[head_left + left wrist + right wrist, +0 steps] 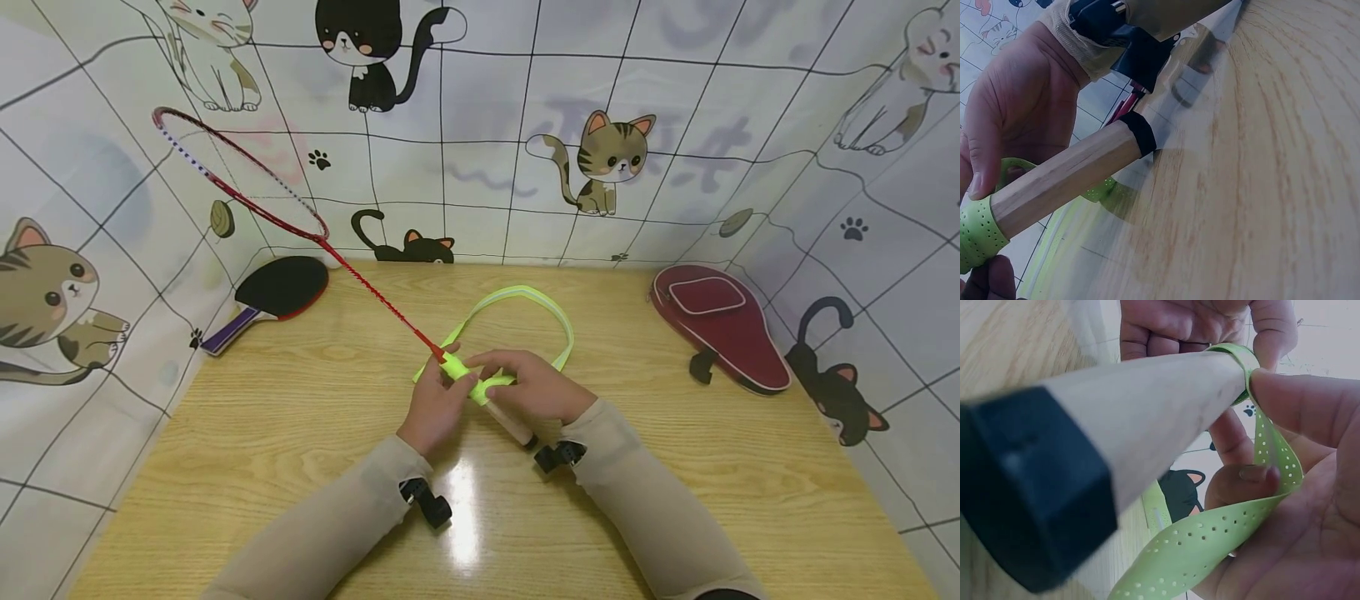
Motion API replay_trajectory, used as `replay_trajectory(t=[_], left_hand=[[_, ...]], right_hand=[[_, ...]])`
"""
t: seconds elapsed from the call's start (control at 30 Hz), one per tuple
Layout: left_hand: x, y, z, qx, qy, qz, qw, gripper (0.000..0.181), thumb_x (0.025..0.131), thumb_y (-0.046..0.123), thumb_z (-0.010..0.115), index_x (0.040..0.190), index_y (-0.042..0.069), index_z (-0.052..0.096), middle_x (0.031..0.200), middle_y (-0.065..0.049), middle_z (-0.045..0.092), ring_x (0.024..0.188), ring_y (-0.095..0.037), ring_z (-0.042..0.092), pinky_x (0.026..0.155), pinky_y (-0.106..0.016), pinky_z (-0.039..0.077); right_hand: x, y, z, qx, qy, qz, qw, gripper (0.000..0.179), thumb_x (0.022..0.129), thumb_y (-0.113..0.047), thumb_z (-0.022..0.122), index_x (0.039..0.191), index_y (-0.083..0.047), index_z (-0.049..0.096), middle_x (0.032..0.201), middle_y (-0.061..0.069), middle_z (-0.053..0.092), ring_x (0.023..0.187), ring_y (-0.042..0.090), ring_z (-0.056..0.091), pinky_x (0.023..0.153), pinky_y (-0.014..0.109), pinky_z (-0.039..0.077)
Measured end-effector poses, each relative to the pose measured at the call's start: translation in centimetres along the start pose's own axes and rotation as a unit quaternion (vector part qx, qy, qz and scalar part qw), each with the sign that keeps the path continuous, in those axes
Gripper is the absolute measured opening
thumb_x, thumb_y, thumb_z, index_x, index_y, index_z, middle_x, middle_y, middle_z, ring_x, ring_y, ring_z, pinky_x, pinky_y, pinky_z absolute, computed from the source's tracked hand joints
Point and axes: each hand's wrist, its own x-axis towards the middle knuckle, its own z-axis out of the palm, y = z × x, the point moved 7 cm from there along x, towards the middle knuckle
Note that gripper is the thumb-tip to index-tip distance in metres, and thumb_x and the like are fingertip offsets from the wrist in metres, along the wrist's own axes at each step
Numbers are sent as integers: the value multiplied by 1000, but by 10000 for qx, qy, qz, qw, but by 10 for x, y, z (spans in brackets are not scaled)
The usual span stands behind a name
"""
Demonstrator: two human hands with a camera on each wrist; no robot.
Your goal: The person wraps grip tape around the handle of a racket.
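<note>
A red badminton racket (382,296) slants up to the left, its head raised toward the wall. Perforated lime-green grip tape (1210,531) wraps the upper handle, while the lower bare wooden handle (1072,174) ends in a black butt cap (1041,487). My left hand (437,408) grips the wrapped part, thumb on top. On the tape where it leaves the handle, my right hand (542,387) pinches with thumb and fingers. The tape's loose length runs over the right palm and loops on the table behind both hands.
On the wooden table (300,458), a black table tennis bat (283,285) lies at the back left. A dark red bat case (720,333) lies at the back right. Cat-patterned sheeting (480,167) stands around the back and sides.
</note>
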Motion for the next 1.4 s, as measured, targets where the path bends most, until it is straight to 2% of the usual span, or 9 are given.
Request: replay_trajectory(t=[0.27,0.43,0.67,0.73,0.9,1.0,1.13,1.23,1.4], left_hand=[[0,0,0,49,-39,2,10000,66,97,10,63,158,2,38,141,-21,59,130,-29,58,106,-43,48],[0,0,2,-74,-133,16,9999,66,97,9,60,158,0,35,141,-23,58,130,-31,58,105,-42,49],[0,0,3,5,-260,-8,9997,65,100,11,59,159,2,33,148,-21,53,135,-31,53,111,-45,44],[0,1,4,5,-362,36,9993,65,102,12,58,160,2,30,151,-21,51,138,-32,52,112,-47,44],[0,3,4,-173,-590,94,9981,59,106,10,43,161,-2,25,154,-24,46,137,-35,50,113,-49,43],[-1,5,5,-293,-666,115,9973,57,107,10,32,162,-3,23,160,-25,39,141,-35,43,116,-53,37],[-2,7,5,-251,-591,221,9977,55,110,14,31,162,-3,25,165,-24,35,150,-33,35,121,-56,32],[-2,7,4,-248,-429,300,9983,52,111,15,36,160,-4,33,166,-20,36,147,-32,42,117,-53,40],[-3,7,1,-464,-11,393,9982,44,110,12,47,150,-4,50,153,-19,54,121,-26,63,98,-39,56]], right_hand=[[-1,-2,3,158,-74,66,9998,52,97,-3,67,146,-19,61,121,7,71,115,23,64,95,41,51],[-1,-1,8,272,-389,48,9989,55,101,-5,63,153,-22,54,137,8,66,118,21,66,95,39,53],[-4,3,13,798,-583,299,9947,58,105,-6,57,156,-32,48,129,10,67,74,18,61,69,33,55],[-3,5,13,878,-585,315,9939,57,106,-6,56,156,-32,47,127,10,67,72,18,60,68,33,54],[-2,5,12,984,-535,225,9935,56,106,-5,56,156,-30,48,122,11,67,73,18,60,66,33,54],[-2,4,11,1041,-500,191,9931,56,106,-4,57,154,-31,49,121,13,67,72,19,60,66,32,53],[-2,3,9,1062,-435,216,9932,56,105,-4,57,153,-32,50,121,14,66,76,20,60,68,32,53],[-2,4,8,1089,-379,296,9929,58,105,-3,56,154,-33,50,121,13,66,79,21,61,69,33,54],[-2,5,7,1131,-310,340,9925,58,105,-3,56,154,-33,50,119,13,67,75,20,61,66,34,54]])
